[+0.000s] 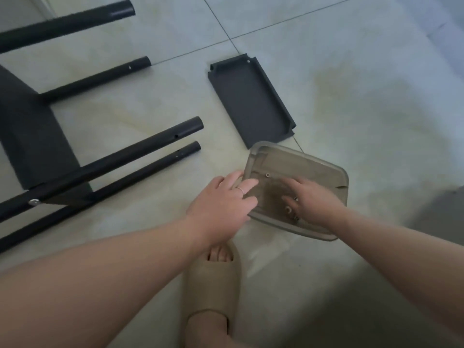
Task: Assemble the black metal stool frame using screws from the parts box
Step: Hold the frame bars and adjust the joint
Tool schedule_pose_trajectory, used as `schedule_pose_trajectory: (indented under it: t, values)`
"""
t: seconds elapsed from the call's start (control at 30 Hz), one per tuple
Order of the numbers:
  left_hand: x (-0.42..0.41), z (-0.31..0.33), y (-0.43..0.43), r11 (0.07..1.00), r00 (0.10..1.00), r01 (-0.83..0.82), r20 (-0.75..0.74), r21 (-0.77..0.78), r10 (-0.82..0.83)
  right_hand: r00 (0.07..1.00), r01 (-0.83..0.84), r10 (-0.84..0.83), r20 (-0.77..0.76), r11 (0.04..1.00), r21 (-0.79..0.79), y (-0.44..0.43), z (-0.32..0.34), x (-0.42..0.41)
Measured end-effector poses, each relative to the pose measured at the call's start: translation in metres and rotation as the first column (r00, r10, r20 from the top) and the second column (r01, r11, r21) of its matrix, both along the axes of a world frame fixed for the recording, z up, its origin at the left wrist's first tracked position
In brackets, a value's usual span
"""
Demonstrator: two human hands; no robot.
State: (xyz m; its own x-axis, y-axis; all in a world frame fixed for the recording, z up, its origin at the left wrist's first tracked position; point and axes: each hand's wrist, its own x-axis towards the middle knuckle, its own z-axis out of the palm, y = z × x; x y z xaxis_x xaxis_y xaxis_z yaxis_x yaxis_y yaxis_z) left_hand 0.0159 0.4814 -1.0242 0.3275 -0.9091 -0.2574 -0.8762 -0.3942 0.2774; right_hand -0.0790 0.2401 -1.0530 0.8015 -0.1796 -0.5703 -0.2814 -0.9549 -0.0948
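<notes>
A translucent grey parts box (316,164) sits on the tiled floor at centre. Small screws (288,209) lie on its bottom. My left hand (223,199) grips the box's left rim, fingers curled over the edge. My right hand (310,197) reaches inside the box with fingers spread down among the screws; whether it holds one I cannot tell. The black stool frame (32,136) lies on its side at left, its tube legs (150,146) pointing right with open ends and small holes. A black metal plate (251,101) with raised edges lies beyond the box.
My foot in a beige slipper (213,285) stands just below the box. Pale floor tiles (364,96) stretch to the right and beyond the plate. A grey shape (447,214) shows at the right edge.
</notes>
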Motion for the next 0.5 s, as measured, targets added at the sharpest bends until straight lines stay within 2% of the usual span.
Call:
schedule_pose_trajectory:
  t: [0.2, 0.5]
  values:
    - [0.002, -0.011, 0.005, 0.995, 1.0, -0.009, -0.023, -0.101, 0.006, 0.998, 0.056, -0.06, 0.027, 0.992, 0.117, 0.009, -0.028, 0.044]
    - [0.0, -0.016, 0.006, 0.989, 0.996, -0.053, -0.076, -0.141, 0.043, 0.977, 0.157, -0.161, 0.137, 0.987, 0.039, 0.026, -0.04, 0.047]
